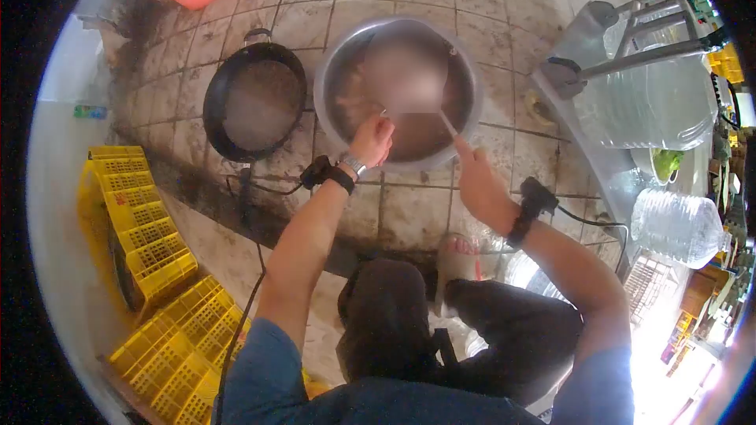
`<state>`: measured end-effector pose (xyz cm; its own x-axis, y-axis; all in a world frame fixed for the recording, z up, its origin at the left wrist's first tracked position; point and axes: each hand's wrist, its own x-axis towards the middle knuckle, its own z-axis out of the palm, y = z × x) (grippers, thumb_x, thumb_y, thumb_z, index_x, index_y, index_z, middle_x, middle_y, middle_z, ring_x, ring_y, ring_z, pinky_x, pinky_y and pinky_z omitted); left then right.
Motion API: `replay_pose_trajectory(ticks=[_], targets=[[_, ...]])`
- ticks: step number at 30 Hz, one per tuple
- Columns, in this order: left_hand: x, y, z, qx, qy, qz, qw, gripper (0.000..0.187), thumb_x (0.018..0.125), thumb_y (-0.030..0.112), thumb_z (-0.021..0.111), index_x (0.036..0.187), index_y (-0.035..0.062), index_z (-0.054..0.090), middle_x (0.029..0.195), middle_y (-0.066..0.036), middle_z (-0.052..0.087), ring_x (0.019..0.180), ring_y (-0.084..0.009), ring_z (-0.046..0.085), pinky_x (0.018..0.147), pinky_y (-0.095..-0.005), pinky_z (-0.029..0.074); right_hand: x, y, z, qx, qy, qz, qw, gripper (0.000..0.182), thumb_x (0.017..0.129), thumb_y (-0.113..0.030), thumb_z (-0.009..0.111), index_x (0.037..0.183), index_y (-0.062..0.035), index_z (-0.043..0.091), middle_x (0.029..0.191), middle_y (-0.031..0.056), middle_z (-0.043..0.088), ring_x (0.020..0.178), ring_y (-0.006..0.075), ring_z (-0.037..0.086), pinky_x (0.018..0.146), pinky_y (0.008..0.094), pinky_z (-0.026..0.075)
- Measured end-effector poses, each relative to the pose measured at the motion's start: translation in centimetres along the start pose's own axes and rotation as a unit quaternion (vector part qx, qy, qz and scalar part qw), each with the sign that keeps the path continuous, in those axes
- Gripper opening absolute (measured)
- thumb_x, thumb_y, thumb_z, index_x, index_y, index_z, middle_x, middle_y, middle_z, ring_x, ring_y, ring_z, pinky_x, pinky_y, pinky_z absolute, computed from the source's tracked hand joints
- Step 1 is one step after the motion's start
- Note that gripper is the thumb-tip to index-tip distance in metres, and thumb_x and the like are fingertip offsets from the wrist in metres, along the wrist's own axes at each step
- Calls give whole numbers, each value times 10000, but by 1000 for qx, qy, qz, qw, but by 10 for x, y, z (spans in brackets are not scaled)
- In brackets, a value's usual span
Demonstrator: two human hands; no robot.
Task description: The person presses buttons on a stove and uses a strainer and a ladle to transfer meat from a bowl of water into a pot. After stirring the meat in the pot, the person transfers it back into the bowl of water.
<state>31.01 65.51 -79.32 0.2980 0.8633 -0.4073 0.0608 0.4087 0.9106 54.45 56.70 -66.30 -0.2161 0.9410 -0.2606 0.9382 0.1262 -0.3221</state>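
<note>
While the right hand [483, 187] is gripping the handle of a slim-handled tool [448, 123], that handle's long axis is running forward and leftward from the right fingers, over the near right side of the round metal basin [472, 83]. The right hand is being the nearer one to the tool, with its fingers closing around the near end; the far end is lying ahead and to the left of them, where blur is hiding its shape. The left hand [370, 142] is hanging over the basin's near rim, to the left of the right fingers, its fingers curling inward with a small bright bit [384, 112] showing at their tips; whether they are gripping it, I cannot tell. The tool's blurred end is lying just ahead and to the right of these left fingertips. Brownish water [417, 138] is filling the basin beyond and below both sets of fingers. Well to the left of the left fingers, a black wok [215, 110] is sitting on the tiled floor [409, 205].
</note>
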Motion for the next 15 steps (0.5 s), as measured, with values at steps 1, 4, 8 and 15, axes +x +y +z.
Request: replay_pose_trajectory(ticks=[1,4,8,15], targets=[[-1,-2,-3,3,0,-3,1000,291,986,332,514,970,44,480,537,-3,443,354,-116,418,315,-286,322,0,4,0,29,21,-1,999,614,842,29,452,1429,-6,276,1039,268,489,795,443,615,691,527,521],[-4,1,-7,16,-17,13,1000,296,982,340,523,968,47,484,542,-5,448,352,-115,414,314,-285,322,10,38,13,72,246,-102,961,533,881,-21,464,1392,-12,311,982,238,516,770,407,607,692,517,514],[-10,15,-19,9,-31,5,999,294,986,344,523,923,63,463,546,-1,435,355,-110,393,320,-285,331,8,68,-4,451,7,244,859,376,973,-172,508,1321,-73,406,810,84,527,553,153,509,464,319,429],[-10,31,-33,-1,-21,11,1000,260,991,324,518,931,80,449,553,15,413,356,-102,382,316,-275,310,-5,86,13,661,-178,240,689,446,1005,-254,499,1411,-136,357,712,0,475,482,86,412,419,247,358]])
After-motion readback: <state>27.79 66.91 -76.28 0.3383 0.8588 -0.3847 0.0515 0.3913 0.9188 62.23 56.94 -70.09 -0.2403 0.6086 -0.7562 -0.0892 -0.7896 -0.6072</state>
